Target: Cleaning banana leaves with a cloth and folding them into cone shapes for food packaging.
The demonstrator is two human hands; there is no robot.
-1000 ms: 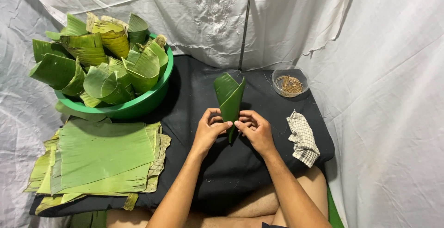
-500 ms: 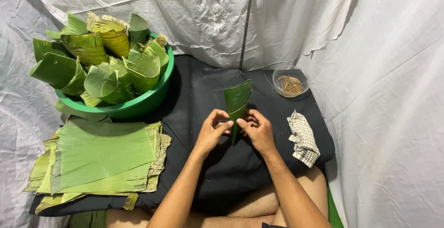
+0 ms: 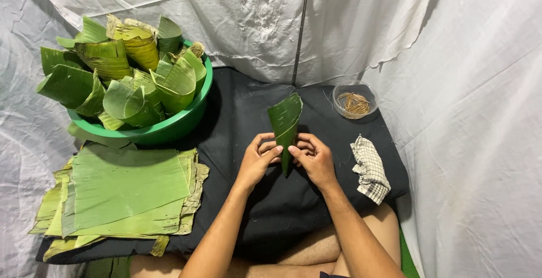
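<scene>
Green leaf cone, both hands' grip; tip hidden btwn fingers

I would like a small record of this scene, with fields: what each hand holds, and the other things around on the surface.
left hand: left hand grips the rolled green leaf cone at its lower part
right hand: right hand pinches the same cone from the other side
cone: upright, open mouth up
left of hands: stack of flat green leaf sheets
far left: green round plastic basin heaped with leaf cones
far right: small clear bowl of thin wooden sticks
right: crumpled checked cloth
surface: black cloth
</scene>
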